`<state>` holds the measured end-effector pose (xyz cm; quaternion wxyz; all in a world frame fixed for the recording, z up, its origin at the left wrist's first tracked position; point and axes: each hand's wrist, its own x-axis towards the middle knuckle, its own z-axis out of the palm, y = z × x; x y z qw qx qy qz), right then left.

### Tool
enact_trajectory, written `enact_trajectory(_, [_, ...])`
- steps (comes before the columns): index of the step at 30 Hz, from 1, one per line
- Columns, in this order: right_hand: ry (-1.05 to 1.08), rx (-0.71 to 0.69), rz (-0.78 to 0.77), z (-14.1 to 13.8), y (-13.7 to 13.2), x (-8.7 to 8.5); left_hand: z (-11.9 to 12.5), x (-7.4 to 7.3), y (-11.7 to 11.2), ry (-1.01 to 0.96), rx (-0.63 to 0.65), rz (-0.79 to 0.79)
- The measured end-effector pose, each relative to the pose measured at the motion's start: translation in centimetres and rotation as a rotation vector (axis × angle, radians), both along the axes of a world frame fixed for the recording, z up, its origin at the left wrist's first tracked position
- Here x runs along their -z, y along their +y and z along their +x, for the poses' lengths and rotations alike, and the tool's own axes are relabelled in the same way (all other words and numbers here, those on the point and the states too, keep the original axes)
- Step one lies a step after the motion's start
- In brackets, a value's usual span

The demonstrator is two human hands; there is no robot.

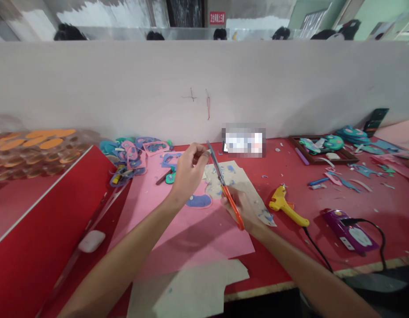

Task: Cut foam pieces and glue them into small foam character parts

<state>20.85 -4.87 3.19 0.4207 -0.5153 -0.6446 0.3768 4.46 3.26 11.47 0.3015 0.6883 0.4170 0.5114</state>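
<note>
My right hand (242,205) is closed around orange-handled scissors (233,206), with the blades pointing up and away from me. My left hand (191,170) is closed in a pinch beside the blade tips, on a small white piece (209,151) whose kind I cannot make out. Under both hands lies a pink sheet (191,238). On it rests a blue curved cutout (199,201) with a pink edge, partly behind my left wrist. A stained beige sheet (231,174) with blue scraps lies beneath the scissors.
Right of my hands lie a yellow glue gun (287,207) and a purple power box (350,232) with cords. Further back stands a brown tray (299,152) of green cutouts. Colourful cutouts (131,152) are piled at left, near a red panel (55,234). A white partition (141,88) rises behind.
</note>
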Motion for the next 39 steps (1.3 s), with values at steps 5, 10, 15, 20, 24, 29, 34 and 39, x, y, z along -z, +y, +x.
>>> enact_trajectory(5, [-0.003, -0.003, -0.014, 0.03, 0.08, 0.16, -0.13, 0.12, 0.14, -0.002, -0.012, 0.007])
enact_trajectory(10, [-0.017, -0.001, -0.013, 0.04, 0.15, 0.2, -0.12, 0.05, 0.13, -0.018, -0.013, 0.0])
enact_trajectory(15, [-0.023, 0.008, -0.002, 0.15, 0.19, 0.34, -0.14, 0.06, 0.17, -0.045, -0.011, -0.006])
enact_trajectory(20, [-0.025, 0.011, -0.005, 0.19, 0.21, 0.4, -0.19, 0.05, 0.18, -0.057, -0.012, -0.012])
enact_trajectory(24, [-0.021, -0.004, -0.008, 0.15, 0.21, 0.31, -0.23, 0.09, 0.27, -0.066, -0.013, -0.006])
enact_trajectory(29, [-0.046, 0.007, 0.003, 0.2, 0.29, 0.5, -0.28, 0.1, 0.41, -0.08, -0.012, 0.0])
enact_trajectory(34, [-0.041, -0.002, 0.002, 0.15, 0.28, 0.35, -0.38, 0.11, 0.55, -0.123, 0.015, 0.002])
enact_trajectory(39, [-0.05, 0.015, 0.004, 0.11, 0.39, 0.37, -0.32, 0.19, 0.7, -0.227, 0.091, -0.027])
